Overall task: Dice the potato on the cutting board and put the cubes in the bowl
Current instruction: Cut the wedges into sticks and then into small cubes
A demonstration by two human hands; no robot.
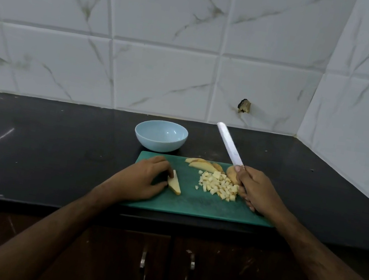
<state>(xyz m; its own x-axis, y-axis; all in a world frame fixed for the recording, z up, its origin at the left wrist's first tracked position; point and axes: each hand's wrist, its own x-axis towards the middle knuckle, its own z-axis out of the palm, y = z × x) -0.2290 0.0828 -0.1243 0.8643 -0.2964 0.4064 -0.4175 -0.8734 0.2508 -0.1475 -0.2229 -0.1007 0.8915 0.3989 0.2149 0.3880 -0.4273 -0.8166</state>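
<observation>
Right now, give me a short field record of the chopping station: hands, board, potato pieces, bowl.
left hand: pinches a potato slice on the cutting board
right hand: grips the knife, blade raised and pointing away toward the wall
cutting board: green, on the black counter
diced cubes: heaped on the board beside the right hand
uncut slices: along the board's far edge
bowl: light blue, behind the board, no cubes in it

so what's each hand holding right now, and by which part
Right hand grips the knife by its handle, blade raised. Left hand pinches the potato slice at its upper end.
</observation>
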